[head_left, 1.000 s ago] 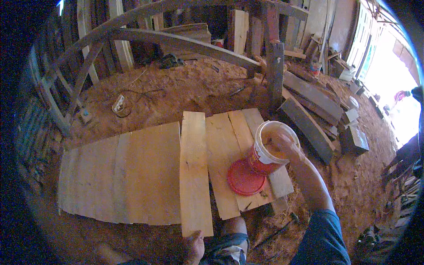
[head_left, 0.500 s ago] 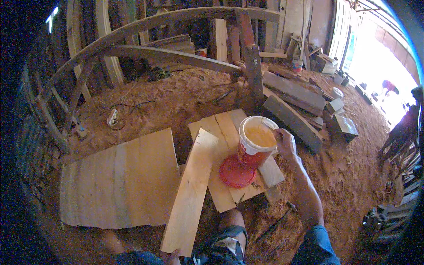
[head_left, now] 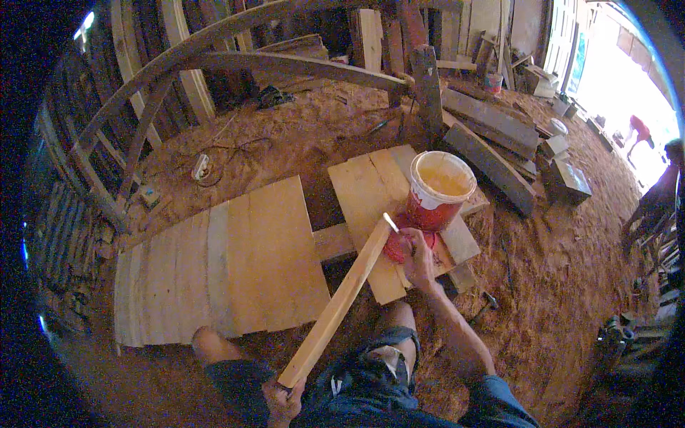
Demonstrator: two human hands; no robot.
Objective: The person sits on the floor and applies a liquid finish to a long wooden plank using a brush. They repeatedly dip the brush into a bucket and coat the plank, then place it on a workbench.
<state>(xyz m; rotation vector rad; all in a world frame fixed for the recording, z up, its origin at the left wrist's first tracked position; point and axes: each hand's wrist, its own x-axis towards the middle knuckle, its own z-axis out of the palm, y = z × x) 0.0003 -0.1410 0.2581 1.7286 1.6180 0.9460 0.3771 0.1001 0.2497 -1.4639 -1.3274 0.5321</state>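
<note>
My left hand [head_left: 284,401] is closed round the near end of a narrow plank [head_left: 341,303], which slants away from me with its edge turned up. At the plank's far end, my right hand [head_left: 417,258] is closed on a thin tool with a pale tip [head_left: 391,222]; its kind is not clear. The tip is at or very near the wood. Just beyond stands a red and white bucket [head_left: 437,208] holding yellowish-orange stuff. A red lid [head_left: 397,250] lies beside the bucket, partly behind my right hand.
Joined boards [head_left: 235,267] lie to the left, and more boards [head_left: 360,189] support the bucket. A curved wooden frame [head_left: 300,68] stands behind. Stacked beams [head_left: 492,160], a hammer [head_left: 486,303] and a power strip [head_left: 202,167] lie on reddish ground. Another person [head_left: 637,135] bends far right.
My right hand has left the bucket's rim and come nearer, to the plank's far end. The plank has turned from its broad face onto its edge. The view has shifted.
</note>
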